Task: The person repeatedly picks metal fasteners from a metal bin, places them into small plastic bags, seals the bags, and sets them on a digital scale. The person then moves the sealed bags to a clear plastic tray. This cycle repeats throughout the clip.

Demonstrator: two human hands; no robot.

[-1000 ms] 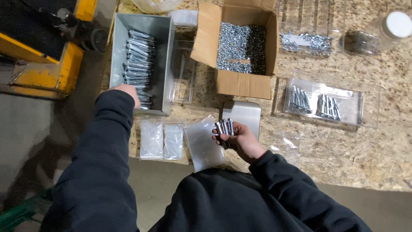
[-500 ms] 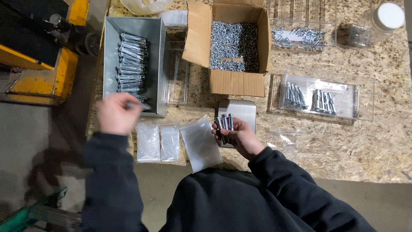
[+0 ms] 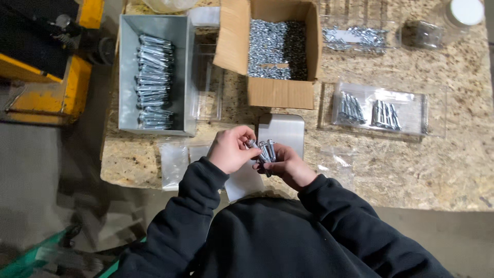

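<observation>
My right hand [image 3: 290,166] grips a small bundle of silver bolts [image 3: 265,151] just above the near edge of the speckled worktop [image 3: 411,170]. My left hand [image 3: 231,149] has come in beside it and presses another bolt against the bundle with its fingertips. Both hands hover over a small clear plastic bag [image 3: 242,181] and in front of a flat metal plate [image 3: 283,131]. A grey metal bin [image 3: 128,77] full of long bolts stands at the far left of the worktop.
An open cardboard box [image 3: 280,51] of small screws sits behind the hands. Clear bags with bolts [image 3: 378,110] lie to the right, more empty bags [image 3: 175,162] to the left, a clear tray [image 3: 208,77] beside the bin. Yellow equipment [image 3: 41,77] stands left of the worktop.
My left hand left the grey bin, came back across the worktop and now meets my right hand at the bundle of bolts. My right hand stayed in place.
</observation>
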